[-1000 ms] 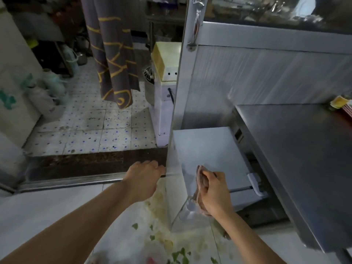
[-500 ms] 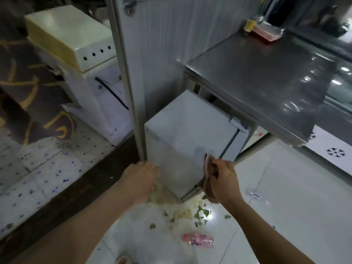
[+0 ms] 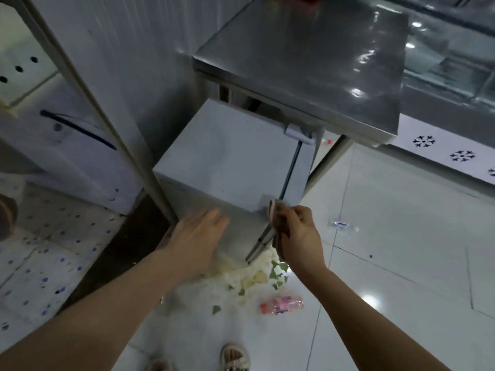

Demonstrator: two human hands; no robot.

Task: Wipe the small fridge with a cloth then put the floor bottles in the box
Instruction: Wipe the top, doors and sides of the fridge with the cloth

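A: Obs. 1, grip. Right hand point(image 3: 300, 236) has its fingers curled round the cloth point(image 3: 278, 218), bunched, held at the near front corner of the fridge point(image 3: 227, 156), by the door edge.

B: And the left hand point(image 3: 198, 236)?

A: Fingers straight, holding nothing, flat against the fridge's near side, low down. Looks like a brace; blurred, so I won't say more.

B: Where does the fridge sit?

A: On the floor point(image 3: 401, 236), tucked partly under the steel tabletop point(image 3: 308, 62), a metal post point(image 3: 112, 129) just beside it on the left.

B: Step in hand?

A: Wiping, by my judgement. Cloth is on the corner; the top and door are probably left to do, though I can't tell by eye which faces are clean.

B: Bottles?

A: One pink bottle point(image 3: 281, 305) lies on its side on the floor, near a spill of scraps point(image 3: 254, 274) at the fridge's foot. A second small item further right is too small to name. No box in view.

B: Next move?

A: Likely drag the cloth across the top or down the door, pressing evenly. Bottle step not begun; the box must be found first.
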